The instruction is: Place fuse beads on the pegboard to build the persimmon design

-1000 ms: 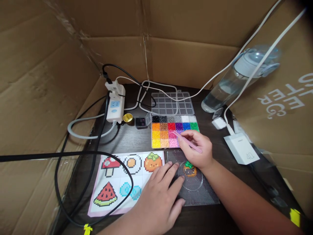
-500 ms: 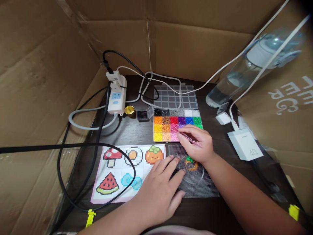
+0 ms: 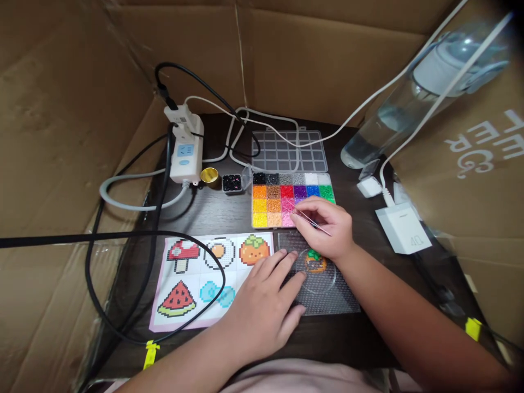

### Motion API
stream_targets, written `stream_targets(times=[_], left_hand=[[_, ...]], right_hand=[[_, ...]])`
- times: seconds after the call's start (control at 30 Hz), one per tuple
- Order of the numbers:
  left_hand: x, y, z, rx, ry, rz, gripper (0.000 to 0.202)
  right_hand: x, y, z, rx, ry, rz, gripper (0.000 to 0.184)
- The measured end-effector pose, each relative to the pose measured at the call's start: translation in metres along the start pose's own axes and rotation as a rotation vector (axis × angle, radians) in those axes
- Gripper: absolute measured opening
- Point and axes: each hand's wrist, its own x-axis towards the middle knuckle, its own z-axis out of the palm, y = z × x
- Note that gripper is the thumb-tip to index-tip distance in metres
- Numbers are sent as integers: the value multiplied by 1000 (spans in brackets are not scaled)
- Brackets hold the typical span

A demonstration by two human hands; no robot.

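My right hand (image 3: 327,225) pinches a pair of tweezers (image 3: 313,222), their tips over the pink beads in the sorted bead box (image 3: 270,225). Whether a bead sits between the tips is too small to tell. Fingers spread, my left hand (image 3: 270,297) lies across the right edge of the pattern sheet (image 3: 180,321) and the left part of the clear pegboard (image 3: 344,303). On that board is a partly filled orange bead figure (image 3: 316,264) with a green top. The sheet shows pixel pictures of a mushroom, an egg, a persimmon and a watermelon; my left hand covers its lower right.
Behind the bead box lies its clear lid (image 3: 286,155). A small box of dark beads (image 3: 232,184) and a gold tin (image 3: 209,176) stand left of it. A power strip (image 3: 186,158), a charger (image 3: 403,228), a water bottle (image 3: 405,103) and looping cables surround the area.
The view has shifted slightly, so everything sits a little higher and further left. My right hand still holds the tweezers over the pink beads; my left hand stays flat.
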Motion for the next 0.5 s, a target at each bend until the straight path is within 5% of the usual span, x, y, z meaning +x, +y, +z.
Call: stream_targets(times=[0.5], left_hand=[[3, -2, 3, 24, 27, 29, 43]], right_hand=[[0, 2, -2, 16, 153, -56, 15]])
